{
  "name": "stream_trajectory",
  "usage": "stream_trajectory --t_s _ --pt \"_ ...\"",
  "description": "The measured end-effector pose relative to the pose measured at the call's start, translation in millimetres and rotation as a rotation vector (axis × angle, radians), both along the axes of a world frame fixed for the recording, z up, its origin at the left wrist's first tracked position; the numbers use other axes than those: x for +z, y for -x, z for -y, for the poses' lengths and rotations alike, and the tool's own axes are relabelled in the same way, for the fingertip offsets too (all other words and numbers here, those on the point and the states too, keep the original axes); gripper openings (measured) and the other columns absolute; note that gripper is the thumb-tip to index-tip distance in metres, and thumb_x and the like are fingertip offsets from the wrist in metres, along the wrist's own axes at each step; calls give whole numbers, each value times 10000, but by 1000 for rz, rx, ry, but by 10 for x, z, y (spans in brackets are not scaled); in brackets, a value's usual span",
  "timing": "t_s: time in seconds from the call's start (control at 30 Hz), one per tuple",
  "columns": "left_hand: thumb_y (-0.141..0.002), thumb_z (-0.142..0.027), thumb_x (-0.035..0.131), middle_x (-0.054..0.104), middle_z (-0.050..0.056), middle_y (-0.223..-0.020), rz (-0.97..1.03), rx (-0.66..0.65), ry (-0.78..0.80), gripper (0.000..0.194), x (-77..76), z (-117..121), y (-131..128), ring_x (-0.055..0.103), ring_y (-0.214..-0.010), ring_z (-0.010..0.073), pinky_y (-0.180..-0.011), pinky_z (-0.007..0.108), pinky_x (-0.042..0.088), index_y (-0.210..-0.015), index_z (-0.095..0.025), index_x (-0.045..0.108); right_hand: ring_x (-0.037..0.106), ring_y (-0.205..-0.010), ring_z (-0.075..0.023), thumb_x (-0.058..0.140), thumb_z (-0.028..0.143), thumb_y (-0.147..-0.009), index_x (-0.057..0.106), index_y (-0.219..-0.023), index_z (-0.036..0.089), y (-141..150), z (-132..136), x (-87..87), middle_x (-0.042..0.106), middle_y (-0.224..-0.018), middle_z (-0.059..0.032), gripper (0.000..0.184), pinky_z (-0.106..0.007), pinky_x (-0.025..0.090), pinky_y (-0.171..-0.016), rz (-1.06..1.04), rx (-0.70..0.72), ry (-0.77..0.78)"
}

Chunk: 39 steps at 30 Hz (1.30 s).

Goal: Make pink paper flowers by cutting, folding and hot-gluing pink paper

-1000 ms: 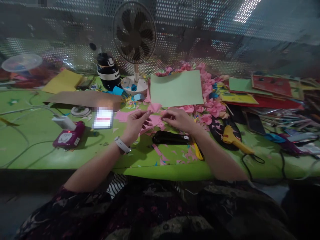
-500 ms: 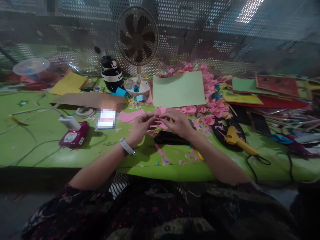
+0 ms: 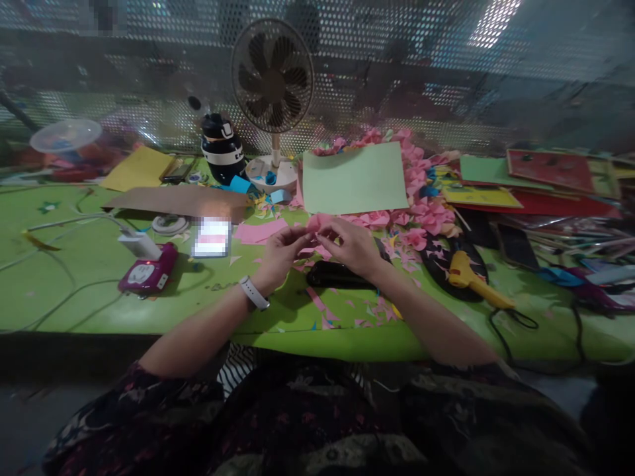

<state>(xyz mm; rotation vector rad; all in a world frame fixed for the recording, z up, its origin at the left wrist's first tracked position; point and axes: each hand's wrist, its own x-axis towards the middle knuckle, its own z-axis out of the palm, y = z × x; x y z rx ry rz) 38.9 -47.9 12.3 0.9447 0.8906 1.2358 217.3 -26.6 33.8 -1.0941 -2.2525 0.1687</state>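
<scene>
My left hand (image 3: 282,254), with a white watch on its wrist, is closed in a pinch on a pink paper piece (image 3: 317,223). My right hand (image 3: 351,248) meets it fingertip to fingertip, pinching the same piece from the other side. The fingers partly hide the paper, and its exact shape cannot be made out. Flat pink paper strips (image 3: 260,231) lie just left of my left hand. Below my right hand rests a long black object (image 3: 335,274), partly covered. Pink paper scraps (image 3: 327,311) are scattered on the green table (image 3: 278,314) around it.
Behind my hands, a pale green sheet (image 3: 354,178) leans on a heap of pink paper flowers (image 3: 419,172). A fan (image 3: 272,82) and black jug (image 3: 223,152) stand at the back. Rightward is a yellow glue gun (image 3: 466,274); leftward, a lit phone (image 3: 211,237) and purple power adapter (image 3: 149,271).
Both hands stay together at the same place, with only slight finger movement on the pink paper. The whole view has shifted a little.
</scene>
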Motion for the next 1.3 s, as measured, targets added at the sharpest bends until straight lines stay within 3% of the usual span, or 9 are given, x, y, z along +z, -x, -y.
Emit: stream_trajectory --t_s 0.27,0.43,0.63,0.87,1.3 --pt "-684 -319 854 756 49 -913 27 24 67 304 -6 -5 15 705 -736 134 -742 310 592 -911 -172 713 651 -760 -184 525 295 -941 676 -946 197 1 15 27 730 -897 -71 180 -307 484 -676 4 63 -57" --pt "-637 -293 872 763 66 -938 66 62 -42 291 -20 -17 -3 715 -881 168 -903 354 560 -847 -157 723 674 -810 -221 556 357 -917 685 -1002 189 21 73 30 743 -944 -97 228 -329 484 -669 119 7 -117" --pt "-676 -255 839 765 65 -942 160 38 -57 208 -93 -51 -20 714 -931 170 -967 368 537 -846 -175 751 687 -881 -264 519 375 -956 679 -1085 191 39 99 20 750 -1011 -122 276 -366 511 -705 218 -57 -177" --pt "-704 -217 812 762 52 -976 246 40 -21 177 -168 -84 -35 713 -966 155 -1004 358 517 -862 -185 737 681 -969 -266 496 278 -967 682 -1067 220 42 80 4 742 -1048 -110 220 -412 548 -840 216 -15 -231" --pt "-679 -201 849 763 30 -936 363 17 36 218 -136 -37 -64 701 -921 127 -1007 309 486 -872 -163 754 658 -891 -232 483 264 -995 682 -1016 167 31 8 -103 737 -975 -119 222 -374 506 -801 185 16 -414"
